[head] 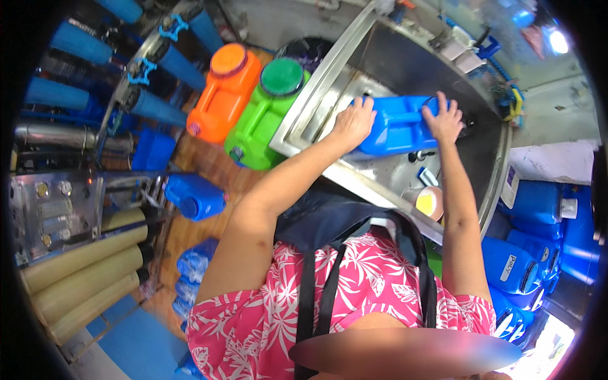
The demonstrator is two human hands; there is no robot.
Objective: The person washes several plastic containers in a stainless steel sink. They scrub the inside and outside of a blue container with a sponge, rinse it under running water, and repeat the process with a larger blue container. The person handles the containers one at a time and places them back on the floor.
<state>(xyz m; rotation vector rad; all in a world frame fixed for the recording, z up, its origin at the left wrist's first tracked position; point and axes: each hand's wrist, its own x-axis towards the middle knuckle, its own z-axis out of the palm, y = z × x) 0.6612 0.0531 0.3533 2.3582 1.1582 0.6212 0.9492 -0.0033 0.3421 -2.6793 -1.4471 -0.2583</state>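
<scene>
A blue plastic water jug (399, 126) lies on its side over the basin of a stainless steel sink (327, 90). My left hand (355, 122) grips its left end, fingers over the upper edge. At the other end, my right hand (444, 118) is spread around the blue cap, which it partly hides. Whether the jug rests on the sink bottom cannot be seen. Below it in the basin are a blue-and-white brush (428, 176) and a pale tub (435, 213) with a yellow sponge (426, 203).
Left of the sink stand a green jug (259, 123) and an orange jug (225, 99). Another blue jug (195, 197) is on the wooden-look floor. Filter pipes and a gauge panel (57, 209) line the left side. Blue containers (510, 263) are stacked at right. White holders (458, 47) sit behind the sink.
</scene>
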